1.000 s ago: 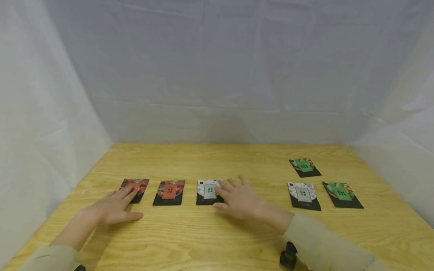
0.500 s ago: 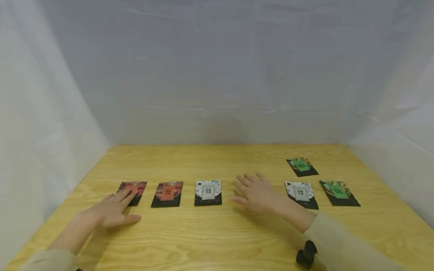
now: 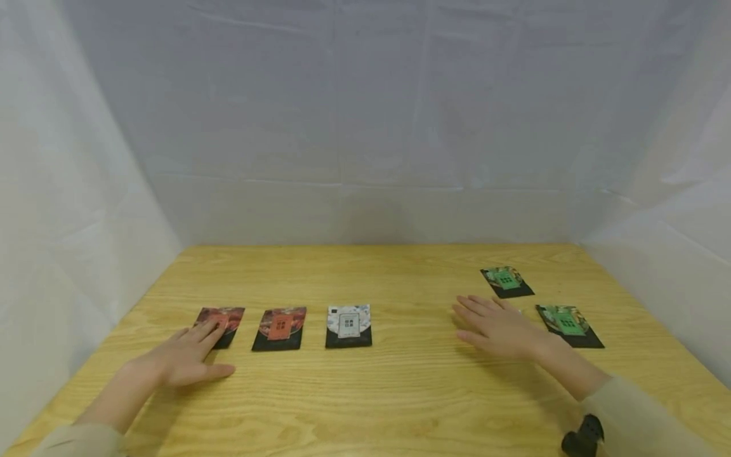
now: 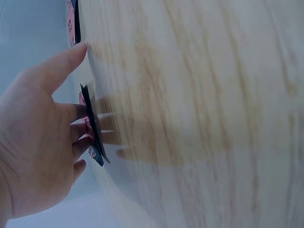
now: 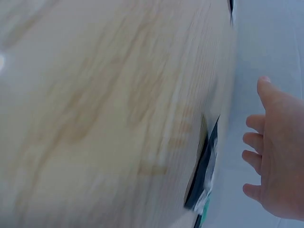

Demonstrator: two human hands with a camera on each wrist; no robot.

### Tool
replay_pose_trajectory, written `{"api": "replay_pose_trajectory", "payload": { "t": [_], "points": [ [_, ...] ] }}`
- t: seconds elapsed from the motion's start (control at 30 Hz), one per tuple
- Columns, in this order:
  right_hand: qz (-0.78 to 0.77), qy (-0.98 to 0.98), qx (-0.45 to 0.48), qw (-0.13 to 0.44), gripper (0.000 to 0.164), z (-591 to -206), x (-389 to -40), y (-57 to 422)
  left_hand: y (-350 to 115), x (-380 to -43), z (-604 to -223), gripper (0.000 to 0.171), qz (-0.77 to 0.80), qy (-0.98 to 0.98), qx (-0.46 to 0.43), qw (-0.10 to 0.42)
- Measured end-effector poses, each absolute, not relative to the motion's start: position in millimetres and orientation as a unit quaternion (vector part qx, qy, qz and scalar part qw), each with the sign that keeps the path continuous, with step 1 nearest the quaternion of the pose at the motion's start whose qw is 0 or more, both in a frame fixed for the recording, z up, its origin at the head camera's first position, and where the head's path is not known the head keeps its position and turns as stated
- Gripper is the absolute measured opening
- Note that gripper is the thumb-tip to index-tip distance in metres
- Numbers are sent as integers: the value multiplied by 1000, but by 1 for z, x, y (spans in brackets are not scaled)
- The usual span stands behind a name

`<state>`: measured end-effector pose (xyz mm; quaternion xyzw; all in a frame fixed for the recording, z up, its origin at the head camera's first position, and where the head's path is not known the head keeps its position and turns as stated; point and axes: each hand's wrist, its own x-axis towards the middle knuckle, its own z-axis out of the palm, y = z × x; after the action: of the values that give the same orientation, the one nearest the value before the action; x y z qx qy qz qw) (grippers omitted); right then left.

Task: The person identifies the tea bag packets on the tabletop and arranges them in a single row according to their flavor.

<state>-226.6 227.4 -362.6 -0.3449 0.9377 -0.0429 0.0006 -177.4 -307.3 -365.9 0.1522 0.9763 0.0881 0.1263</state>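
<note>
My left hand [image 3: 181, 360] lies with its fingertips on the leftmost red-and-black food packet [image 3: 234, 317], thumb spread out to the right. That hand [image 4: 38, 128] covers part of the packet's label. A second red-and-black packet [image 3: 279, 327] is just right of it, then a white-and-black packet [image 3: 349, 325]. On the right, my right hand [image 3: 505, 330] is held over another white-and-black packet [image 5: 205, 175], almost wholly hidden beneath it in the head view. In the right wrist view a gap shows between the fingers [image 5: 254, 142] and that packet.
A green-and-black packet [image 3: 507, 281] lies farther back on the right, and another green-and-black packet [image 3: 569, 325] lies right of my right hand. All rest flat on the wooden table [image 3: 354, 393]. White sheeting [image 3: 365, 127] encloses the back and sides.
My right hand has left the middle white packet and moved right, over the other white packet. My left hand stays on the leftmost red packet.
</note>
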Motion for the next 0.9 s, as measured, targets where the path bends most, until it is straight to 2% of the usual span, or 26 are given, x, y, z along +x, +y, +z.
{"api": "replay_pose_trajectory", "payload": {
  "t": [0.27, 0.47, 0.9],
  "points": [
    [-57, 953, -298, 7, 62, -365, -220, 272, -307, -176, -365, 92, 86, 977, 153, 121],
    [-86, 950, -299, 34, 63, -371, -216, 297, -308, -176, -368, 91, 81, 978, 155, 111],
    [-79, 944, -312, 70, 64, -375, -209, 319, -309, -178, -367, 92, 89, 976, 154, 122]
  ]
}}
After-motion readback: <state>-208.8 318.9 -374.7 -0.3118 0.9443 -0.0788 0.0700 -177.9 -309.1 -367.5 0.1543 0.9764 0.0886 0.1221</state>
